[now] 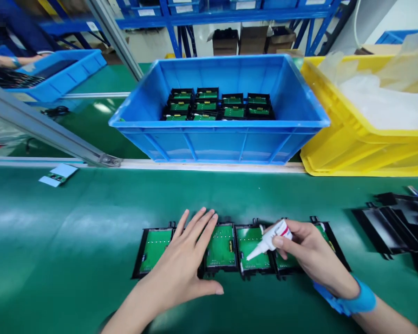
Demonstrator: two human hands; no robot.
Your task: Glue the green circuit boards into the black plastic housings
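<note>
On a glossy green desk, the left grip, spread wide and holding nothing, lies over green rectangular circuit boards in black plastic frames. The right grip closes round a white plastic squeeze bottle, nozzle over a board between both grips. White marks that board's edge; the row looks part-done. Beyond, a large blue plastic tub holds more framed boards.

The worktop is gleaming smooth and glossy; the far blue bin is showing shiny plastic, the bottle smooth plastic, the left post matt metal.
</note>
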